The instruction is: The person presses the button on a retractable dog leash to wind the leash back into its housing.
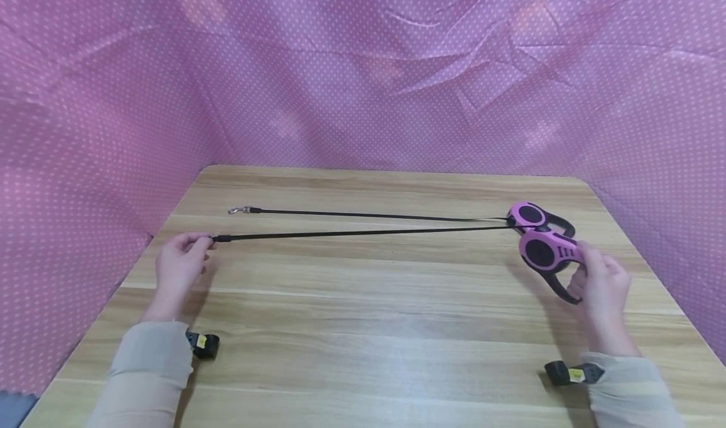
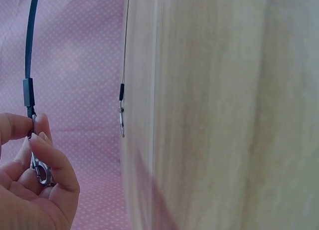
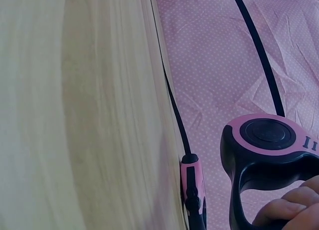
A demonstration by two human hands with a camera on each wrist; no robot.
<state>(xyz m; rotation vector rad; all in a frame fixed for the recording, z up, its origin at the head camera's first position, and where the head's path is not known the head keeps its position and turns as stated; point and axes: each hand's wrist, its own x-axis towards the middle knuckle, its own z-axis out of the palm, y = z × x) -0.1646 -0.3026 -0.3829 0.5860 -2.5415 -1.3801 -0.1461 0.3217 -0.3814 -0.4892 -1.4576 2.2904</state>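
My right hand point(image 1: 604, 280) grips the handle of a pink and black retractable dog leash point(image 1: 539, 251), its casing held above the table. From it a black strap point(image 1: 363, 232) runs taut leftward to my left hand point(image 1: 180, 264). There the fingers pinch the metal snap hook point(image 2: 44, 172), which hangs against the palm in the left wrist view. A second pink and black retractable leash point(image 1: 527, 215) lies on the table just behind the held one. Its strap point(image 1: 363, 215) stretches left along the wood and ends in a metal snap hook point(image 1: 238, 210).
The light wood table point(image 1: 351, 327) has a pink polka-dot cloth point(image 1: 363, 100) hanging behind it and at both sides. A black wrist camera is strapped at each of the beige sleeves point(image 1: 150, 358).
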